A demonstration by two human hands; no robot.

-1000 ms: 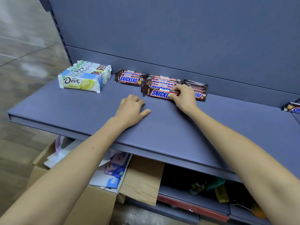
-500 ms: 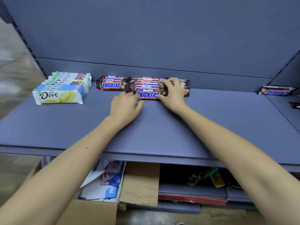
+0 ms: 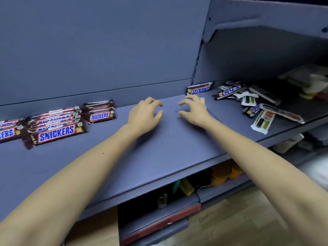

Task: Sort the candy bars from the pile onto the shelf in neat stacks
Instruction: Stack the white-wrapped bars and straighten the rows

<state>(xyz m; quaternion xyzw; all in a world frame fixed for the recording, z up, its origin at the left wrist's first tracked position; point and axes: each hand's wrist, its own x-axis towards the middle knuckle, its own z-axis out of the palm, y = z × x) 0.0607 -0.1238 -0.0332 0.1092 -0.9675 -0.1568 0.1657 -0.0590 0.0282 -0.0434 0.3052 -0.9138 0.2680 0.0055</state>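
Both my hands hover over the bare middle of the grey-blue shelf, holding nothing. My left hand and my right hand have loosely curled, spread fingers. Stacks of Snickers bars lie in rows at the left, with a smaller Snickers stack behind them. A single Snickers bar leans against the back wall just beyond my right hand. The mixed candy pile lies on the adjoining shelf at the right.
A shelf bracket and upright divide the two shelf sections. Below the shelf sit a cardboard box, a lower shelf with a red strip and small items. Pale packages lie at the far right.
My right hand has let go of the Snickers stack and both hands have moved right, toward the pile. The view has swung right; the Dove bars are out of sight.
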